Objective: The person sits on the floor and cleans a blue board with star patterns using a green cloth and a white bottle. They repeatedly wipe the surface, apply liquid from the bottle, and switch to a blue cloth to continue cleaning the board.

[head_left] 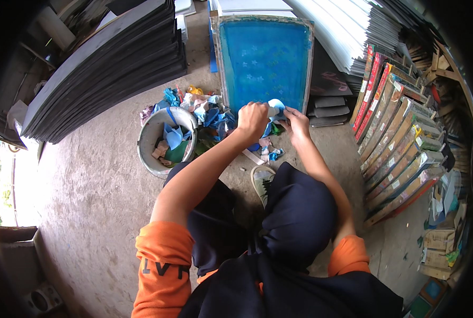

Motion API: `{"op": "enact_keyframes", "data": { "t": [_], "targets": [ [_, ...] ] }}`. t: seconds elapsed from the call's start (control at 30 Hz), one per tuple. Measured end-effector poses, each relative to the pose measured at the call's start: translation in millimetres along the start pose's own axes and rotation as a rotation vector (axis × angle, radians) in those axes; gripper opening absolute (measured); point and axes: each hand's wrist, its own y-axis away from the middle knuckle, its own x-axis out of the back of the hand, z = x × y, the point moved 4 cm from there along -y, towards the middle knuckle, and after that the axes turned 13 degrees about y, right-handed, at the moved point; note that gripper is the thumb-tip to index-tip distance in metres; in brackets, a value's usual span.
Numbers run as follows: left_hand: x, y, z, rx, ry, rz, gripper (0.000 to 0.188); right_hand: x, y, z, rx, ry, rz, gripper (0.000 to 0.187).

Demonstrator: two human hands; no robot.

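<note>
My left hand (253, 121) is closed in a fist around a small whitish object (272, 111), perhaps a bottle, whose far end pokes out toward my right hand; most of it is hidden by the fingers. Beside it, my right hand (297, 125) pinches the edge of a light blue soft piece (277, 104), cloth or thin foam. The whitish end rests against or very close to this piece. Just beyond both hands a screen-printing frame (265, 58) with blue mesh and pale flower shapes leans upright, its lower edge partly covered by my hands.
A grey bucket (147, 155) of scraps stands left of my knees, with a heap of colourful scraps (215, 117) behind it. Dark sheets (109, 66) are stacked at far left, white sheets (334, 29) at far right. Several wooden frames (400, 138) line the right side.
</note>
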Motion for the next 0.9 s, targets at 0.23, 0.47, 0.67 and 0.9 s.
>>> {"op": "enact_keyframes", "data": {
  "t": [0.23,0.47,0.67,0.9],
  "targets": [
    [9.4,-4.9,-2.5,-0.147,-0.078,0.107,0.033,-4.1,2.9,-0.4,-0.059,-0.107,-0.043,0.023],
    [-1.5,-3.4,-7.5,-0.127,-0.043,0.144,0.032,-1.0,-2.9,8.2,-0.054,-0.093,-0.042,0.023],
    [-12.2,-7.4,-55.8,-0.069,0.345,0.229,0.045,2.7,0.1,9.8,-0.063,-0.138,-0.074,0.022],
    [-98.4,29.3,-121.3,0.207,0.523,0.196,0.044,16.4,-17.3,70.2,-0.179,-0.147,0.06,0.019]
  ]
}}
